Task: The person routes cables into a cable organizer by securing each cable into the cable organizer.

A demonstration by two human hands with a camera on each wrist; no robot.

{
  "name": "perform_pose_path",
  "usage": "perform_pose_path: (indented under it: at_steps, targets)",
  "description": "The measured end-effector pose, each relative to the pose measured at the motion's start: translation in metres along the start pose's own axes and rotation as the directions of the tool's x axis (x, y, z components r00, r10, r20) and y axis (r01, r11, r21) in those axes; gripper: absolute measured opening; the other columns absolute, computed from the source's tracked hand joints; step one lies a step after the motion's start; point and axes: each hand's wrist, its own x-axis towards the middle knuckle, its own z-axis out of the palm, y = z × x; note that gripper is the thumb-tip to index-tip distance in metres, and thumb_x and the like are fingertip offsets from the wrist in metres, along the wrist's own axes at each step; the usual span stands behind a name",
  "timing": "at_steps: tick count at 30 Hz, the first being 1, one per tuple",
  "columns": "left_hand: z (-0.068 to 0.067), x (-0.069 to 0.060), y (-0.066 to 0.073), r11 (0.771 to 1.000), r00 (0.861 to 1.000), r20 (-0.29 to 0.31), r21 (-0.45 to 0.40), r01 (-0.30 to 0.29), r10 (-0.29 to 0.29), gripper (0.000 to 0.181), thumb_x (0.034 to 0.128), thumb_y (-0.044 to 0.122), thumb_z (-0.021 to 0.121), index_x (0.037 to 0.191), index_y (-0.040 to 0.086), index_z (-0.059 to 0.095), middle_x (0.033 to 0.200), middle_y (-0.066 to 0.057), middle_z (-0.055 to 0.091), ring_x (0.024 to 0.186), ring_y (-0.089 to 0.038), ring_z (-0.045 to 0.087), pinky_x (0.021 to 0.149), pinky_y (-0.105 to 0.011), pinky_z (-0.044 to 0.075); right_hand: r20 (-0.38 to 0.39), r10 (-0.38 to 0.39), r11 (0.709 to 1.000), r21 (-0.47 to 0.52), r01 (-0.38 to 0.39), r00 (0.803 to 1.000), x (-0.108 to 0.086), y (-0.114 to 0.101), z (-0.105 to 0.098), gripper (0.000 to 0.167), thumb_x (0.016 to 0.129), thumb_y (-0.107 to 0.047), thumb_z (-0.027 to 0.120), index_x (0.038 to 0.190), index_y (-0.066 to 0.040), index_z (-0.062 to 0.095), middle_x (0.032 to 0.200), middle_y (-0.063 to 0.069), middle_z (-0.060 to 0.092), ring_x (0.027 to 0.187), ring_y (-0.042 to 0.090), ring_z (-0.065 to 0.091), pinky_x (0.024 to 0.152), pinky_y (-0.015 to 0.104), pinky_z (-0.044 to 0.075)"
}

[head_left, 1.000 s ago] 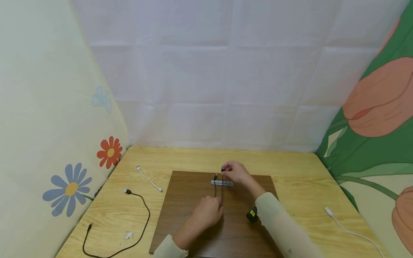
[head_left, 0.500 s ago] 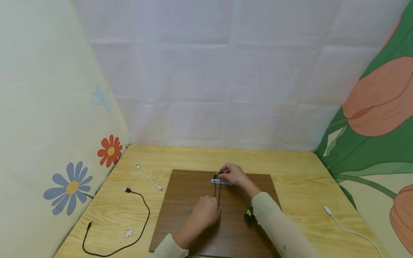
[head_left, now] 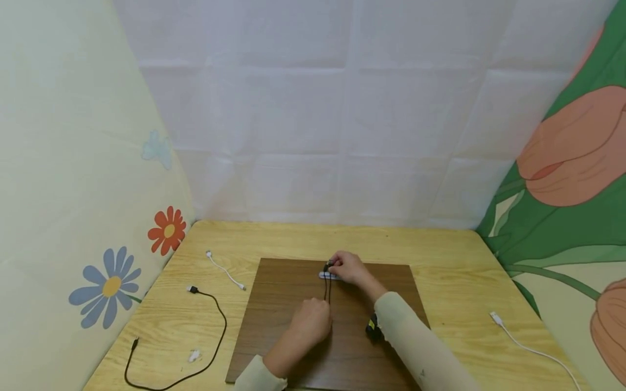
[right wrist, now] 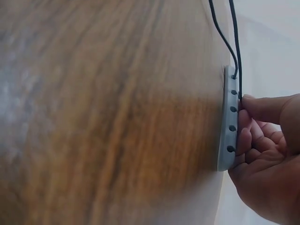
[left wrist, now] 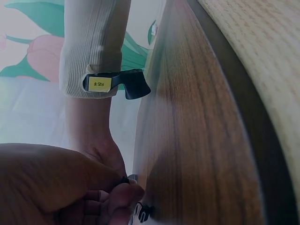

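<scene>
A grey cable holder (right wrist: 227, 136) with several slots sits near the far edge of the brown board (head_left: 274, 326). One black cable (right wrist: 219, 30) runs into its end slot. A second black cable (right wrist: 236, 47) stretches beside the first, and my right hand (head_left: 348, 267) pinches it near its connector, right against the holder. In the right wrist view that cable is still outside the slots, along their open side. My left hand (head_left: 309, 320) grips black cable lower down on the board; the left wrist view shows it between thumb and index finger, the rest hidden.
To the left on the wooden table (head_left: 266, 241) lie a short white cable (head_left: 225, 270), a longer black cable (head_left: 226, 326) and a small white piece (head_left: 194, 355). Another white cable (head_left: 533, 353) lies at the right. A black wrist camera (head_left: 373, 328) hangs by the right sleeve.
My right hand has moved left and slightly down with the cable's end, closer to the cable in the end slot. The left hand has barely shifted.
</scene>
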Motion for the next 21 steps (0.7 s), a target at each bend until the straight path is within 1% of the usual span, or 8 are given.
perform_pose_path:
  at_steps: [3,7,12,15,18,21]
  targets:
    - [0.0009,0.0003,0.0004,1.0,1.0,0.007,0.02,0.001,-0.001,0.016,0.0824,0.012,0.07,0.069,0.004,0.069,0.07,-0.013,0.068,0.064,-0.031,0.068,0.051,-0.041,0.053,0.002,0.006,1.0,-0.006,-0.006,1.0,0.0005,0.0003,0.0023,0.011,0.088,-0.005,0.073,0.097,-0.004,0.067,0.085,0.004,0.064,0.078,0.017,0.058,0.07,0.03,0.048]
    - [0.0023,0.0007,0.001,0.999,1.0,0.024,0.037,0.016,-0.017,0.013,0.0835,0.009,0.069,0.071,0.004,0.071,0.071,-0.013,0.068,0.066,-0.03,0.068,0.052,-0.04,0.054,0.006,0.021,1.0,-0.011,-0.021,1.0,0.0014,-0.0007,0.0039,0.011,0.088,-0.006,0.073,0.098,-0.005,0.067,0.086,0.004,0.064,0.079,0.017,0.058,0.072,0.03,0.048]
    - [0.0042,0.0013,0.0014,0.998,0.999,0.046,0.06,0.025,-0.028,0.011,0.0848,0.007,0.068,0.075,0.005,0.072,0.073,-0.012,0.069,0.068,-0.03,0.069,0.055,-0.04,0.055,0.004,0.029,0.999,-0.026,-0.029,1.0,0.0018,-0.0017,0.0045,0.012,0.088,-0.007,0.074,0.097,-0.005,0.066,0.086,0.004,0.064,0.08,0.018,0.058,0.073,0.031,0.048]
    - [0.0059,0.0012,0.0016,0.995,0.999,0.042,0.103,-0.001,-0.003,0.009,0.0844,0.008,0.069,0.076,0.007,0.073,0.074,-0.011,0.069,0.068,-0.028,0.068,0.057,-0.038,0.055,-0.002,0.033,0.999,-0.037,-0.033,0.999,0.002,-0.0019,0.0043,0.013,0.087,-0.006,0.074,0.095,-0.004,0.065,0.086,0.005,0.063,0.08,0.018,0.058,0.073,0.031,0.048]
    - [0.0072,0.0006,0.0022,0.988,0.999,0.026,0.149,-0.027,0.023,0.009,0.0832,0.01,0.071,0.075,0.009,0.072,0.072,-0.009,0.069,0.067,-0.026,0.067,0.059,-0.036,0.055,-0.002,0.059,0.997,-0.045,-0.059,0.998,0.0029,-0.0027,0.0043,0.013,0.087,-0.006,0.075,0.094,-0.005,0.065,0.085,0.003,0.063,0.079,0.017,0.057,0.071,0.029,0.046]
    - [0.0074,-0.0007,0.0036,0.983,1.0,0.015,0.18,-0.03,0.027,0.009,0.0827,0.012,0.071,0.074,0.01,0.071,0.071,-0.008,0.068,0.066,-0.025,0.067,0.058,-0.036,0.054,0.005,0.091,0.995,-0.044,-0.091,0.996,0.0042,-0.0039,0.0044,0.013,0.086,-0.008,0.075,0.093,-0.006,0.065,0.084,0.003,0.062,0.077,0.016,0.056,0.068,0.027,0.044]
